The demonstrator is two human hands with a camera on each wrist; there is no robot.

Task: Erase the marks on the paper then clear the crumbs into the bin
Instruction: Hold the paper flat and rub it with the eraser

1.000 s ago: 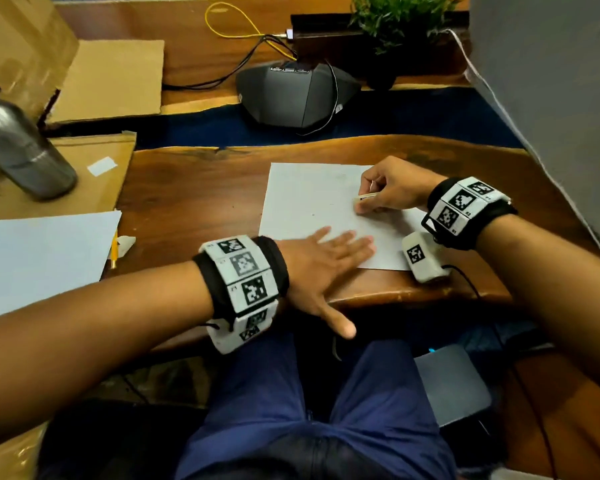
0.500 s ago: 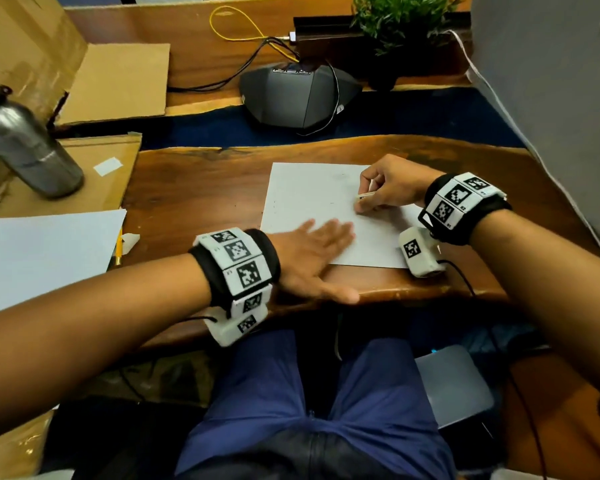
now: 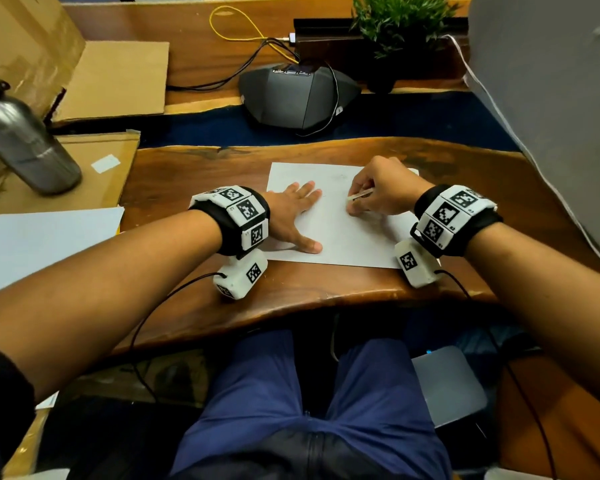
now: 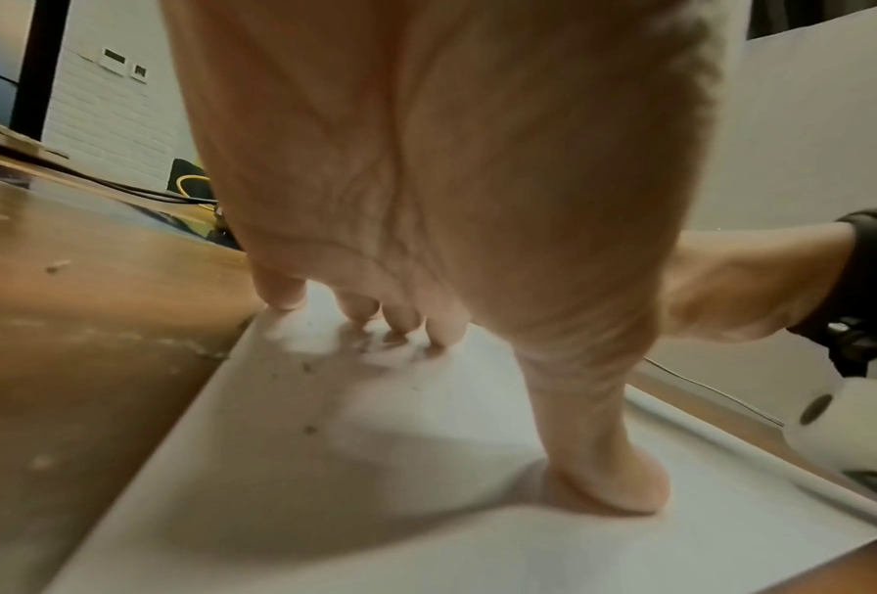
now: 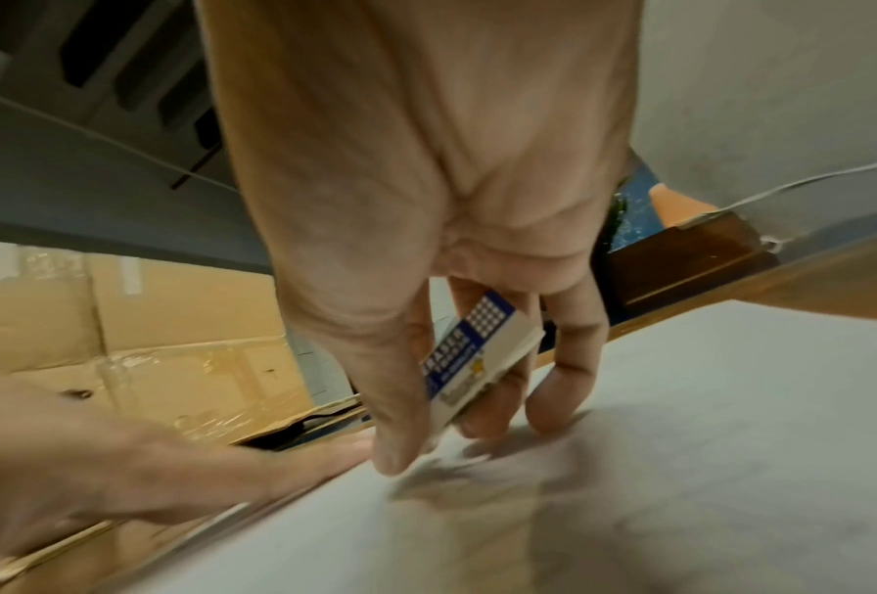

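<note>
The left hand (image 3: 293,216), fingers flat and spread, has moved up onto the paper (image 3: 340,237) and pins it to the desk (image 3: 205,174). The right hand (image 3: 381,194) pinches the eraser (image 5: 477,353) against the sheet. Erasing likely continues; crumbs (image 4: 308,429) lie uncleared.

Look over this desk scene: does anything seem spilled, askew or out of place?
Only small things. Dark eraser crumbs lie scattered on the paper near the left hand and on the wooden desk beside it. The paper lies flat. The right hand grips the eraser.
</note>
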